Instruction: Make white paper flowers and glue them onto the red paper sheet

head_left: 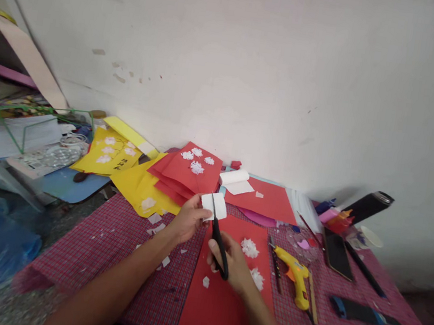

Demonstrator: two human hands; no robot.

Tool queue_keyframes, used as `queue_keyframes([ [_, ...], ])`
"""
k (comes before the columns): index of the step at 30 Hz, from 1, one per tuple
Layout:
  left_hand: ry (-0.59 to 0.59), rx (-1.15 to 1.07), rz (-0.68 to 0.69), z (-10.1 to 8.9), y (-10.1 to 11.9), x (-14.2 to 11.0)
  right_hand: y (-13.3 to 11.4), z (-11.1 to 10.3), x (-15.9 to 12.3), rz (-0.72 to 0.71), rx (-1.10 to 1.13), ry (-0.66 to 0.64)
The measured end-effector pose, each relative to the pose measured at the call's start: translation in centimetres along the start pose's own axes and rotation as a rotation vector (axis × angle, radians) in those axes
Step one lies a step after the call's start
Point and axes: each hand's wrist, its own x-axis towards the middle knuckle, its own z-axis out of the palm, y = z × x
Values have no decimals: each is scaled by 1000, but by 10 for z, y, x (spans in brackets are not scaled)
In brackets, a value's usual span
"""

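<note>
My left hand (190, 218) pinches a small white paper square (221, 206) by its left edge, above the red sheet. In my right hand (232, 259) is a pair of black-handled scissors (219, 241), its blades lying across the white paper from below. Under my hands lies a red paper sheet (215, 313) bearing white crinkled paper flowers (249, 248), partly hidden by my right forearm. A small white scrap (205, 282) rests on that sheet.
A yellow glue gun (296, 273) lies at the right, near a phone (337, 254) and a black tumbler (372, 206). Behind are a white paper roll (235, 177) and red sheets with white flowers (200, 168). Yellow decorated sheets (109, 153) and paper scraps (155, 224) lie left.
</note>
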Motion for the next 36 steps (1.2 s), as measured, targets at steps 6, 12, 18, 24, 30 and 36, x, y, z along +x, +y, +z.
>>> queue_keyframes([
  [6, -8, 20, -11, 0, -2, 0, -1, -1, 1, -5, 4, -2],
  [12, -25, -2, -31, 0, 0, -1, 2, -2, 0, -26, 9, -1],
  [18, 58, -95, 50, -2, -2, 5, 2, -2, 0, -18, -9, 3],
  [24, 131, -68, 95, -6, -6, 9, -1, -1, -1, 15, -37, -5],
  [30, 125, -70, 86, -6, -5, 9, 2, -2, -2, -10, -19, -5],
  [36, 124, -81, 79, -4, -2, 8, 0, -1, -3, 9, 8, 2],
])
